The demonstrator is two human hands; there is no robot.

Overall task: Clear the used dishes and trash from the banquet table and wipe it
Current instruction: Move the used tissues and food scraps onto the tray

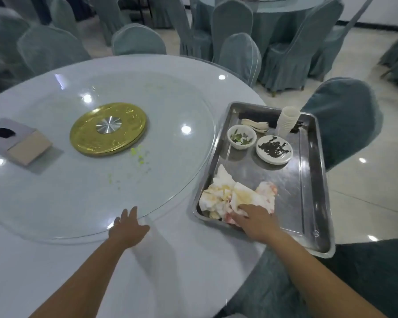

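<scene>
A steel tray (308, 203) sits at the right edge of the round white table (182, 260). In its near corner lies a heap of stained crumpled napkins (228, 196), and my right hand (255, 220) grips them from the near side. Farther back in the tray stand a small bowl with green scraps (241, 137), a small plate smeared with dark sauce (274, 149), a stack of white cups (287, 120) and several white spoons (255, 125). My left hand (128, 228) rests with straight fingers on the near rim of the glass turntable (170, 180), which carries yellow-green crumbs (138, 154).
A gold disc (108, 131) marks the turntable's centre. A grey tissue box (14, 143) lies on the glass at the left. Chairs in grey-blue covers (340, 120) ring the table, one right behind the tray. Another covered table (274, 14) stands at the back.
</scene>
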